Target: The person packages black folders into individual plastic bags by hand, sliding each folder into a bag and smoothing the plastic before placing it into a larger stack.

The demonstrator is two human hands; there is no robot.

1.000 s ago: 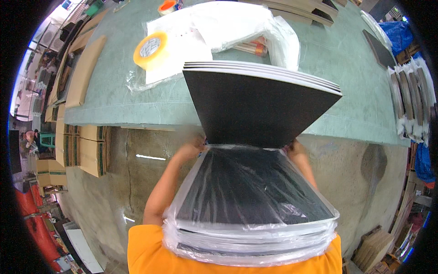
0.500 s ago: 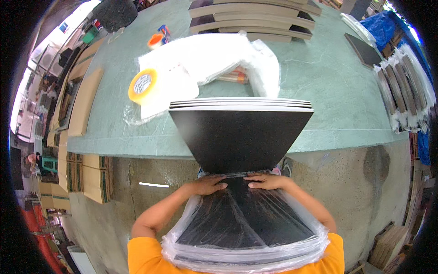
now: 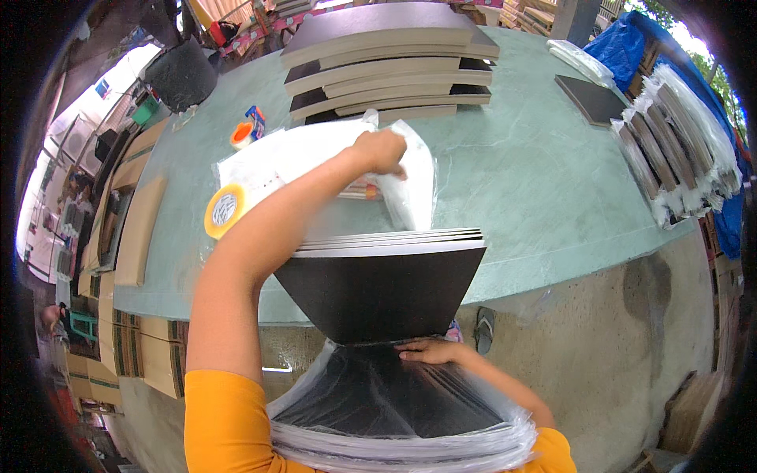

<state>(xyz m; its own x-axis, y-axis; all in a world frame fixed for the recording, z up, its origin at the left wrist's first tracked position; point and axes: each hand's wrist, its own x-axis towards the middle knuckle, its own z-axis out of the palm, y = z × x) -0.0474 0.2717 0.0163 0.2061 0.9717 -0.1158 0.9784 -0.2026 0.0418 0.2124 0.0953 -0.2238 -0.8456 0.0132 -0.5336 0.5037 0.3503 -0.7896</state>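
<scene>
My left hand [image 3: 382, 154] reaches far over the table, its fingers closed at the edge of a pile of white translucent plastic bags [image 3: 414, 177]. My right hand [image 3: 430, 351] lies open, fingers stretched, on a plastic-wrapped stack of black panels [image 3: 371, 386] against my body. Just beyond it, several black boards with pale edges [image 3: 378, 292] lean between the wrapped stack and the table edge. A roll of yellow tape [image 3: 224, 210] rests on the left part of the bags, partly beside my left forearm.
A tape dispenser with an orange core [image 3: 243, 134] lies on the green table [image 3: 520, 197]. Stacked dark panels [image 3: 386, 51] stand at the far side. Wrapped panels [image 3: 670, 150] and a dark board [image 3: 590, 100] are at the right. Flat cardboard [image 3: 142, 232] leans at the left.
My left hand has left the wrapped stack and reached forward to the plastic bags. My right hand stays on the wrapped stack. The view has shifted, showing more of the table's far side.
</scene>
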